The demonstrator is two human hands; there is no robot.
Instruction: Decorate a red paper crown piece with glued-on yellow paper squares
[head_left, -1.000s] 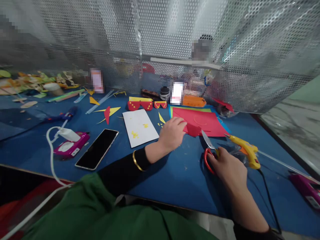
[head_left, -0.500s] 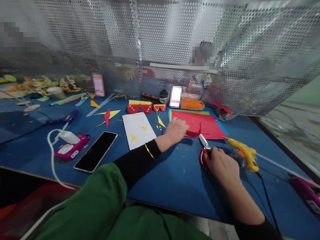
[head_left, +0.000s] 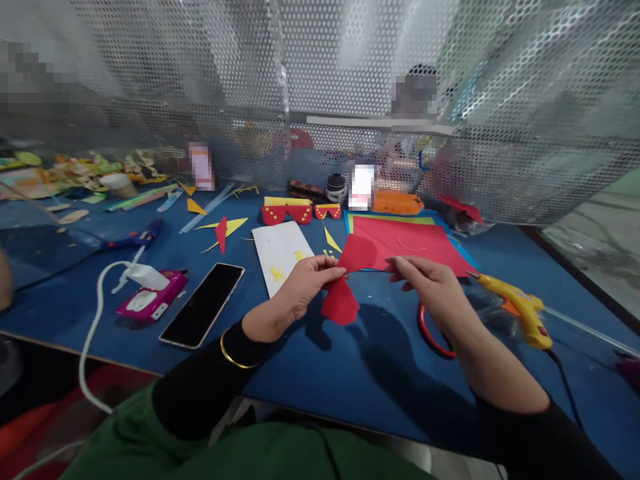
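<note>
Items we see:
- Left hand [head_left: 305, 283]: thumb and fingers pinch red paper cutout [head_left: 341, 305] at its narrow middle, above blue tabletop [head_left: 300, 380].
- Right hand [head_left: 435, 287]: raised, fingers curled, narrow gap at thumb; just beyond red scissor handle [head_left: 431, 340].
- Red paper sheet [head_left: 433, 247]: atop coloured sheets, beyond both hands.
- Yellow glue gun [head_left: 524, 312]: we log it right of scissor handle.
- White sheet [head_left: 275, 243]: yellow scraps [head_left: 277, 273] on it.
</note>
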